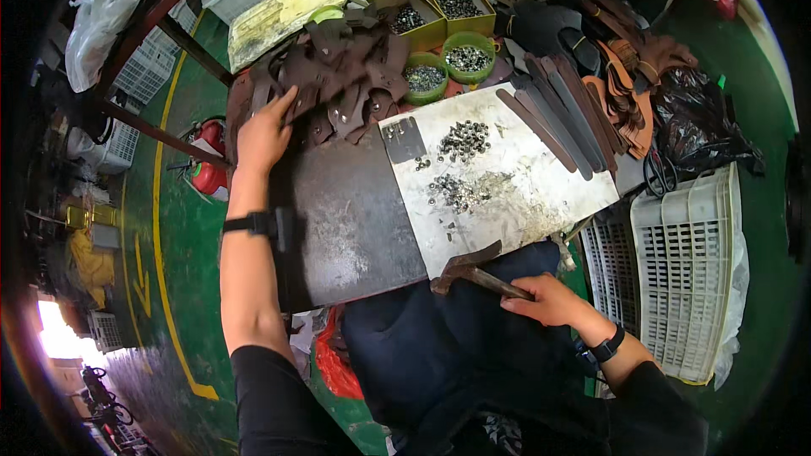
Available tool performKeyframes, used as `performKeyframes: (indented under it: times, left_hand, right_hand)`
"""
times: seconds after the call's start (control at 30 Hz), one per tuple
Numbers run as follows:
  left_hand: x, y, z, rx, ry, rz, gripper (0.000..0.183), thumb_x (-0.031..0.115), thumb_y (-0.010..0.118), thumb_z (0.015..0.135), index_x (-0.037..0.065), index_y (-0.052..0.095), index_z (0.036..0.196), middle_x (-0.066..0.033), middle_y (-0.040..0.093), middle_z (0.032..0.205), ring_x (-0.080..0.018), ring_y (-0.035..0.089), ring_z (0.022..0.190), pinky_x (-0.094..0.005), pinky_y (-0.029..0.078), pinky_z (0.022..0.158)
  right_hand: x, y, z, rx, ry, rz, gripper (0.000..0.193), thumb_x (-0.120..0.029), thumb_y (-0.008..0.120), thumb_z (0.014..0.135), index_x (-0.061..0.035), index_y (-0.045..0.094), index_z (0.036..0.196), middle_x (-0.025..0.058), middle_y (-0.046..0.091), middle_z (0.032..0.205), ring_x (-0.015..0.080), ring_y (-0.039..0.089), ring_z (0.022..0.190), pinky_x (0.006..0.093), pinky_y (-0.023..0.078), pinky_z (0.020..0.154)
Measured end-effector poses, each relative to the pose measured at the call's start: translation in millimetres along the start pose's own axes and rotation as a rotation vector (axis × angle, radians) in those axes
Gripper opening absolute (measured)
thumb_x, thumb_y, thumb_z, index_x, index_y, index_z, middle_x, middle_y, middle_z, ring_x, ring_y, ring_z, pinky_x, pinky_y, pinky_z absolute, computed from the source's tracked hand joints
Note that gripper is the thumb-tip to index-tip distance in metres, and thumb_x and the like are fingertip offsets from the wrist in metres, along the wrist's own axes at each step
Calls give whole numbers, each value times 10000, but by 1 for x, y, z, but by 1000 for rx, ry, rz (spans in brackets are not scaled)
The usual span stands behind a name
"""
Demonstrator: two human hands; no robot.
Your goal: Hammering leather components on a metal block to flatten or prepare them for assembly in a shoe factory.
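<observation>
While the loosely spread left hand (265, 135) overlaps brown pieces (342, 76) near the worktop's (338, 219) left edge, the right hand (549, 300) grips a hammer (475, 274).

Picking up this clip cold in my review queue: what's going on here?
A person at a bench holds a hammer in the right hand, by the near edge of a white board. The left hand is at a pile of dark brown pieces; whether it grips one isn't clear. Two loose heaps of small metal parts lie on the board, with dark strips at its right.
</observation>
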State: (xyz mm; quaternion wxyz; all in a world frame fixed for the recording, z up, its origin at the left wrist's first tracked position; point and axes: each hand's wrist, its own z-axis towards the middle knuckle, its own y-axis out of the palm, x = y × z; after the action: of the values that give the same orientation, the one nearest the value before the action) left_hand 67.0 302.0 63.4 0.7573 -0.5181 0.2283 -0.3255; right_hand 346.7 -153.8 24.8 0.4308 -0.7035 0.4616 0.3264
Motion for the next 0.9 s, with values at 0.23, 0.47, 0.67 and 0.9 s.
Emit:
performKeyframes:
  times: [0.23, 0.47, 0.67, 0.9]
  left_hand:
    - [9, -12, -85, -248, 14, 152, 749, 12, 619, 745, 381, 508, 1387, -129, 425, 1493, -368, 681, 816, -443, 561, 697]
    - [38, -56, -103, -228, -101, -103, 497, 176, 657, 787, 321, 650, 1263, -146, 498, 1434, -328, 682, 917, -428, 549, 751]
    - [62, -43, -103, 95, -452, 25, 408, 432, 674, 849, 140, 706, 1133, -109, 636, 1187, -325, 672, 923, -431, 540, 743]
    - [114, -8, -65, -69, -399, -22, 503, 296, 692, 799, 68, 545, 1223, -194, 686, 956, -371, 681, 857, -474, 542, 718]
  right_hand:
    - [-2, 5, 2, -4, 39, -62, 361, -368, 664, 923, -31, 605, 809, 104, 489, 544, 159, 477, 488, 359, 361, 489]
    - [-15, 6, -2, 12, 115, 6, 358, -356, 653, 937, -31, 594, 799, 57, 493, 503, 140, 490, 399, 324, 373, 420]
    - [-11, 8, -4, 12, 133, 0, 316, -337, 658, 935, -53, 612, 803, 4, 508, 516, 105, 500, 390, 265, 365, 377]
    - [-23, 17, -4, 7, 99, -35, 355, -365, 645, 939, -33, 613, 815, 57, 523, 517, 155, 526, 390, 314, 392, 405]
